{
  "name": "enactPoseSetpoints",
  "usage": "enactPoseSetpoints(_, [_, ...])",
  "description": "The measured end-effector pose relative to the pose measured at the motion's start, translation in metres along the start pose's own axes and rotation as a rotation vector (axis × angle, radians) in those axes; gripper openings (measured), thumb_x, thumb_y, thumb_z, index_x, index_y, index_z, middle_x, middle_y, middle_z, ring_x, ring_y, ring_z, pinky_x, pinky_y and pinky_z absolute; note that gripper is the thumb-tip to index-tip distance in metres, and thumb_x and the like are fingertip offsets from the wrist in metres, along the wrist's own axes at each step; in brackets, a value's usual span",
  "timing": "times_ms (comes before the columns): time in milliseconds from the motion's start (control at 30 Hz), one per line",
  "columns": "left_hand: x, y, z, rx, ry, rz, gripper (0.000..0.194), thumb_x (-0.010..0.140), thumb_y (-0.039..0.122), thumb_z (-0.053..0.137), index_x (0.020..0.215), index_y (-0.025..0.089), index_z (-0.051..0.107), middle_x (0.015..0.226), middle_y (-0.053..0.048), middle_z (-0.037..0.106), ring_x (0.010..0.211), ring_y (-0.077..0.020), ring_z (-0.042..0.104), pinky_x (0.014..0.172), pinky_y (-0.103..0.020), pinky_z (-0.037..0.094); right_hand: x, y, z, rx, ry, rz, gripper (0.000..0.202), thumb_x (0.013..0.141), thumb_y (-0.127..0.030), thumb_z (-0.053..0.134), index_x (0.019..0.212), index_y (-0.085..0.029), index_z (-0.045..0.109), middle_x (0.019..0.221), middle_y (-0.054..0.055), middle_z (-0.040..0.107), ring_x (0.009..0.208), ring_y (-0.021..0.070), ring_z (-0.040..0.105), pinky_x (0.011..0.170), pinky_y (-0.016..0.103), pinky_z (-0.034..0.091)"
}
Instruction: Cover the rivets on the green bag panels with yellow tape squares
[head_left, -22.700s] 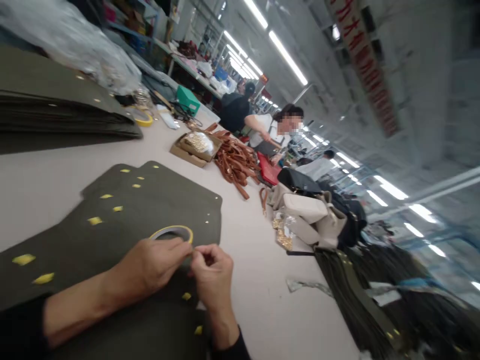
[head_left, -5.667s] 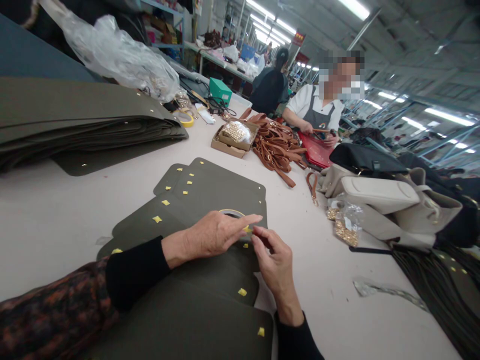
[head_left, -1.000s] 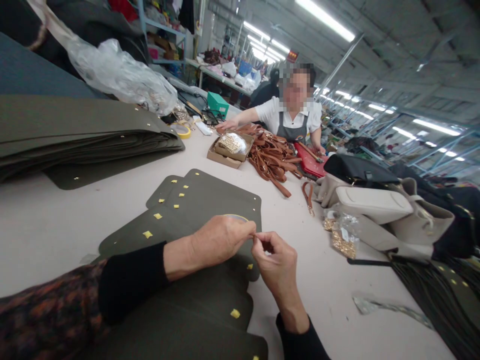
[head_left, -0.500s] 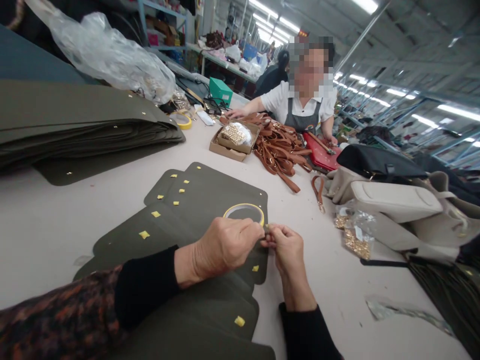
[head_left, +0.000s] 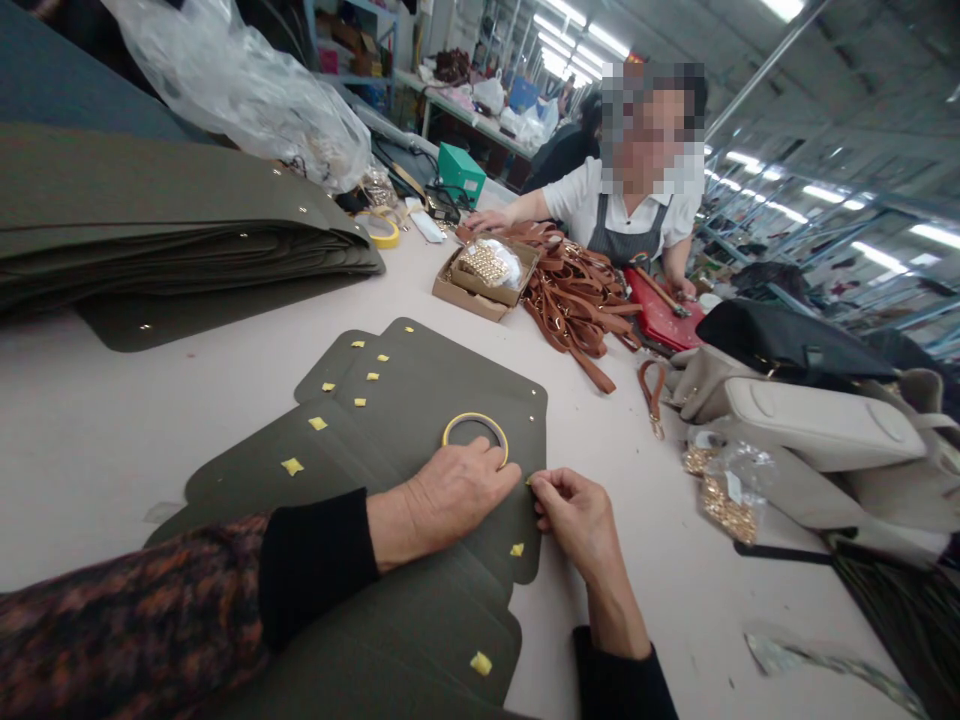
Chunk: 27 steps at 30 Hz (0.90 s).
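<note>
A dark olive sheet [head_left: 420, 400] lies flat on the pale table, with several small yellow tape pieces [head_left: 292, 466] stuck on it. My left hand [head_left: 457, 490] is closed around the near edge of a thin yellow tape roll [head_left: 475, 416], over the sheet's right part. Just to the right, my right hand [head_left: 574, 505] pinches a small yellow bit of tape at the sheet's right edge; its thumb and index finger are pressed together. The two hands are a short distance apart.
Folded olive sheets [head_left: 187, 220] are stacked at left. Ahead are a cardboard box [head_left: 480, 295], brown straps [head_left: 577, 310] and a person in an apron [head_left: 626, 220]. Bags [head_left: 817, 410] and packets of gold hardware [head_left: 731, 505] lie at right.
My hands have moved apart slightly. The tape roll has shifted left relative to the sheet with my left hand, and my right hand is lower beside the sheet's edge. The camera view has shifted.
</note>
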<state>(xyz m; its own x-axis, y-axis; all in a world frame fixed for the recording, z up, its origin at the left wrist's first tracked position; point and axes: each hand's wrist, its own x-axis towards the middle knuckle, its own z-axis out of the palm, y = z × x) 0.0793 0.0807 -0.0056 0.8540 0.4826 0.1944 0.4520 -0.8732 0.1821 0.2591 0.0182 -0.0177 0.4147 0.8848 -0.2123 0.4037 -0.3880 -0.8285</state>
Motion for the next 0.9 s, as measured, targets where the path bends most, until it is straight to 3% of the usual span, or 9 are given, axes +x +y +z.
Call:
enactPoseSetpoints(233, [0.002,-0.002,0.002,-0.009,0.026,-0.003,0.011,0.09,0.011,0.045,0.088,0.017,0.054,0.084,-0.007,0.059,0.08,-0.0226,0.055,0.061,-0.031,0.048,-0.001,-0.003,0.0,-0.226,0.011,-0.144,0.025,0.078,-0.04,0.057,0.073,-0.018,0.068,0.056,0.001,0.063,0.047,0.0136,0.056,0.044,0.023,0.045])
enactPoseSetpoints(400, [0.001,-0.007,0.001,-0.003,0.03,-0.02,0.01,0.088,0.01,0.047,0.088,0.017,0.054,0.086,-0.006,0.059,0.079,-0.0204,0.055,0.06,-0.028,0.047,-0.002,0.006,-0.006,-0.178,0.092,-0.236,0.036,0.082,-0.039,0.059,0.111,-0.018,0.06,0.056,-0.004,0.061,0.049,0.0143,0.057,0.05,0.025,0.048])
enactPoseSetpoints(533, [0.003,-0.018,0.003,0.011,0.104,-0.077,0.013,0.089,0.009,0.045,0.092,0.017,0.055,0.091,-0.006,0.059,0.082,-0.0199,0.054,0.064,-0.028,0.047,-0.007,0.011,-0.012,-0.268,0.083,-0.444,0.021,0.088,-0.036,0.053,0.087,-0.02,0.066,0.08,0.004,0.069,0.07,0.0166,0.063,0.065,0.028,0.049])
enactPoseSetpoints(633, [0.006,-0.027,0.004,0.032,0.125,-0.12,0.013,0.089,0.009,0.045,0.092,0.016,0.055,0.089,-0.007,0.061,0.084,-0.0219,0.054,0.067,-0.031,0.048,-0.01,0.01,-0.009,-0.397,0.025,-0.54,0.02,0.089,-0.031,0.052,0.085,-0.021,0.068,0.081,0.004,0.069,0.073,0.017,0.063,0.069,0.029,0.047])
enactPoseSetpoints(900, [0.012,-0.031,0.004,0.042,0.095,-0.138,0.012,0.089,0.009,0.045,0.091,0.016,0.055,0.085,-0.007,0.064,0.082,-0.0234,0.057,0.065,-0.033,0.048,0.001,0.003,0.004,-0.421,0.097,-0.349,0.021,0.086,-0.032,0.052,0.084,-0.02,0.07,0.084,0.005,0.072,0.078,0.0199,0.065,0.072,0.03,0.047])
